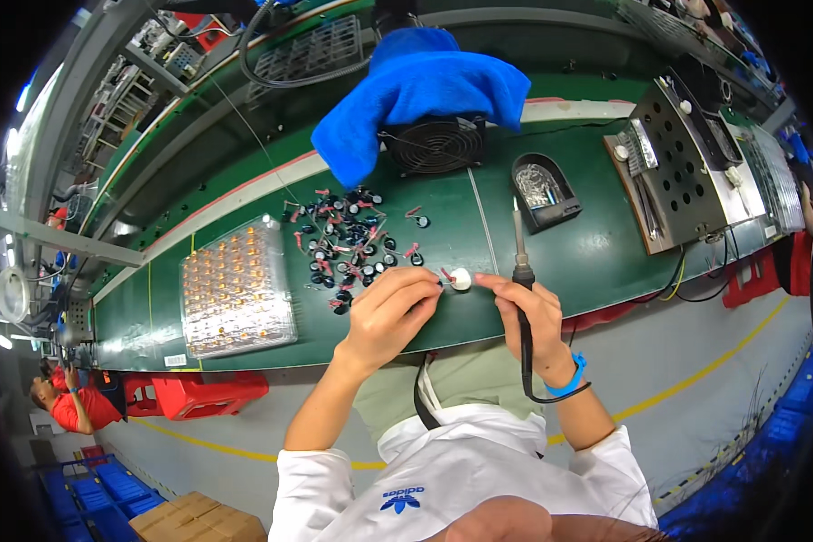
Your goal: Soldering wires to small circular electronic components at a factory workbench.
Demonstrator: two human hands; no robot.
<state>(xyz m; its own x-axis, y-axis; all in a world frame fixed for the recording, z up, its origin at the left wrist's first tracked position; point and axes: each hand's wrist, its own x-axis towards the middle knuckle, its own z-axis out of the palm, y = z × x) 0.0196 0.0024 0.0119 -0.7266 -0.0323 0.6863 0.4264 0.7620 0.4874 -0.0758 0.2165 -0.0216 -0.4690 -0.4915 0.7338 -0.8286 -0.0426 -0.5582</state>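
Observation:
My left hand point(394, 309) is closed in a pinch near the bench's front edge. Between its fingertips is a small part with a short dark red wire point(446, 275); the fingers hide most of it. Touching or just beside that wire is a small round white piece point(461, 279). My right hand point(535, 316) is wrapped round a soldering iron point(523, 275), whose metal tip points up and away from me. Its index finger reaches toward the white piece. Left of centre, a loose pile of small black cylindrical parts with red wires point(352, 237) lies beyond my left hand.
At left sits a clear tray point(239, 294) of orange-topped parts. A black fan point(435, 144) under a blue cloth point(425, 81) stands at the back. To the right are a black bin point(558, 213) of small metal pieces and a perforated metal box point(682, 154). The iron's cable hangs by my right wrist.

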